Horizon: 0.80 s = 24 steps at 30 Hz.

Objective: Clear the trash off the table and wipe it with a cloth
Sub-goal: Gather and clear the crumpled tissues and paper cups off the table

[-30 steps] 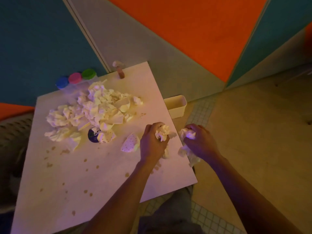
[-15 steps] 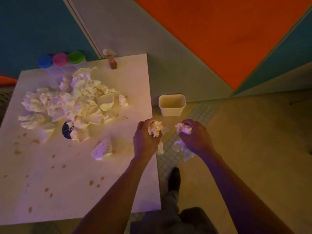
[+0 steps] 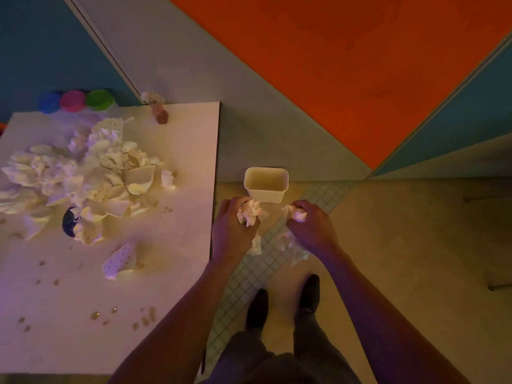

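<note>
Beside table, crumpled paper in both hands.

Worktop: white, square, speckled with brown spots. Trash pile of crumpled white paper and torn cups lies on its far left part; a spotted cup piece lies apart, nearer. Crumpled paper wad in left hand, another wad in right hand, both off the worktop's right edge, near the cream bin on the floor.
</note>
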Each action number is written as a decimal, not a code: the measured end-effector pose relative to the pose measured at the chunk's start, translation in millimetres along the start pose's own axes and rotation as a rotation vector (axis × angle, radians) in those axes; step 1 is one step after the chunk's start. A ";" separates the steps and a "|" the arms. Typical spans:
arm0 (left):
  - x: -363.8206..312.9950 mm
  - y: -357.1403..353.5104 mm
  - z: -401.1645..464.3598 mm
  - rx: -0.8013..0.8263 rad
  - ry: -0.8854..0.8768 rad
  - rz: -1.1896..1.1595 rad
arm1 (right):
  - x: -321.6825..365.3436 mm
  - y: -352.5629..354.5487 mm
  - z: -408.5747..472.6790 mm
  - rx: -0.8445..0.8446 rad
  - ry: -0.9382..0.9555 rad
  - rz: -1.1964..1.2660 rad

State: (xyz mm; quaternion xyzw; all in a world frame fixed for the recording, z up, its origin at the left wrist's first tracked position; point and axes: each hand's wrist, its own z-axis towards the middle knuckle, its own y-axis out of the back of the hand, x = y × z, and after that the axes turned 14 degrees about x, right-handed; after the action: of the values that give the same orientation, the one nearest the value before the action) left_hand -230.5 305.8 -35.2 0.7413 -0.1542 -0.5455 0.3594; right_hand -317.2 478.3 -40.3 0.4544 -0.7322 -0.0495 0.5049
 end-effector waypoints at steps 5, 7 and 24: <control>-37.1 -17.4 17.8 -0.051 0.061 -0.009 | -19.6 45.0 27.7 0.041 0.049 0.004; -50.2 -21.8 26.4 -0.064 0.092 -0.004 | -23.5 61.2 38.2 0.054 0.066 0.007; -50.0 -18.3 108.3 -0.109 0.146 0.018 | -8.3 83.0 135.8 0.129 0.032 -0.006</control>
State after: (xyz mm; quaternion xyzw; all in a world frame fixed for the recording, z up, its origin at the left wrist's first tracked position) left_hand -350.9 310.0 -29.1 0.7570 -0.1043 -0.4942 0.4145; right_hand -474.2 480.1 -67.9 0.4888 -0.7245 0.0037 0.4859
